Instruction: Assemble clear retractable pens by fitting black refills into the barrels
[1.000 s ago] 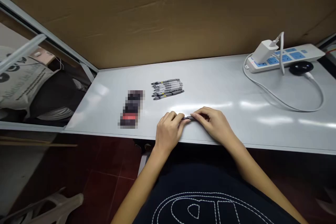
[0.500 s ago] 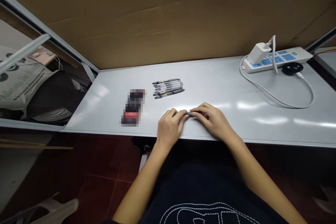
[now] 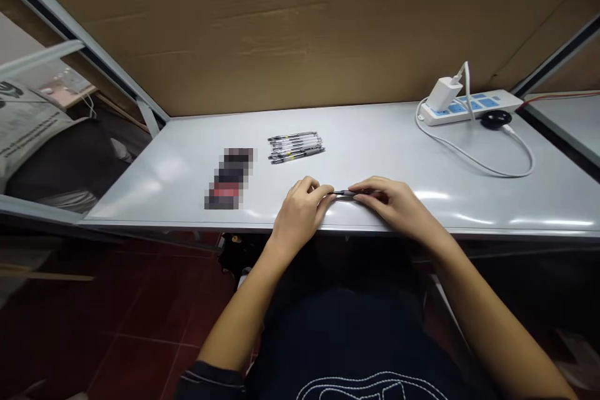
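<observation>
My left hand [image 3: 300, 212] and my right hand [image 3: 396, 207] meet near the front edge of a pale grey table [image 3: 375, 137]. Between their pinched fingertips lies a thin dark pen [image 3: 345, 193], held level just above the tabletop. Each hand grips one end, and most of the pen is hidden under the fingers. A neat row of several pens [image 3: 295, 147] lies on the table behind my left hand. A dark blurred packet with a red band [image 3: 229, 179] lies to the left of them.
A white power strip [image 3: 473, 105] with a white charger [image 3: 443, 92] and a black plug [image 3: 495, 118] sits at the back right, its white cable [image 3: 487, 165] looping forward. A cardboard wall [image 3: 300, 25] backs the table. Bags [image 3: 42, 150] lie to the left.
My hands stay closed on the pen at the table's front edge. The camera has tilted, so the table and power strip sit a little higher and further left in view.
</observation>
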### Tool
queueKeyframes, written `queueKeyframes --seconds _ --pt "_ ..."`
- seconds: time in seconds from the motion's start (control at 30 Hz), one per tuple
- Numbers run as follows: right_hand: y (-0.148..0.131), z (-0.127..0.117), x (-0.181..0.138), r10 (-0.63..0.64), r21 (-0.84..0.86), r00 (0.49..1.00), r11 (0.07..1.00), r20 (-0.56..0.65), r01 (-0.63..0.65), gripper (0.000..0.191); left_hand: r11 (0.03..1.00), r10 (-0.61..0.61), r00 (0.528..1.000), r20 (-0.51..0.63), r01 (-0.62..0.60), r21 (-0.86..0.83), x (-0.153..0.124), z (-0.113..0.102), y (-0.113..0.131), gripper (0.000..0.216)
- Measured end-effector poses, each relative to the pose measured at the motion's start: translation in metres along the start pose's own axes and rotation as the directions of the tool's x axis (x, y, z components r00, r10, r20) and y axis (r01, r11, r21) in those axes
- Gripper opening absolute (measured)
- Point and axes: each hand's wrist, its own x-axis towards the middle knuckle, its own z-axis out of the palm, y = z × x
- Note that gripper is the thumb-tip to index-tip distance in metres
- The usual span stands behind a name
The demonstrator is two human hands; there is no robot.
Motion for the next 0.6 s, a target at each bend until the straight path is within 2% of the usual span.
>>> queueKeyframes --seconds 0.13,0.23,0.43,0.6 --pt "0.003 -0.009 -0.008 0.045 -0.030 0.998 0.999 -0.037 -0.046 0.022 0.998 0.046 0.999 0.021 -0.046 0.031 0.000 0.001 -0.001 0.019" --pt "0.005 -0.010 -0.005 0.042 -0.069 0.999 0.997 0.004 -0.042 0.023 0.995 0.058 0.997 0.043 -0.062 0.077 0.000 0.002 0.001 0.020" --pt "0.007 -0.007 0.006 -0.059 -0.132 0.991 0.988 0.116 0.075 0.038 0.976 0.033 0.993 0.117 -0.057 0.209 0.004 0.002 0.005 0.025" --pt "0.007 -0.003 0.002 -0.183 -0.270 0.964 0.934 0.193 0.232 0.034 0.970 0.064 0.977 0.201 -0.108 0.219 0.009 -0.002 0.002 0.033"
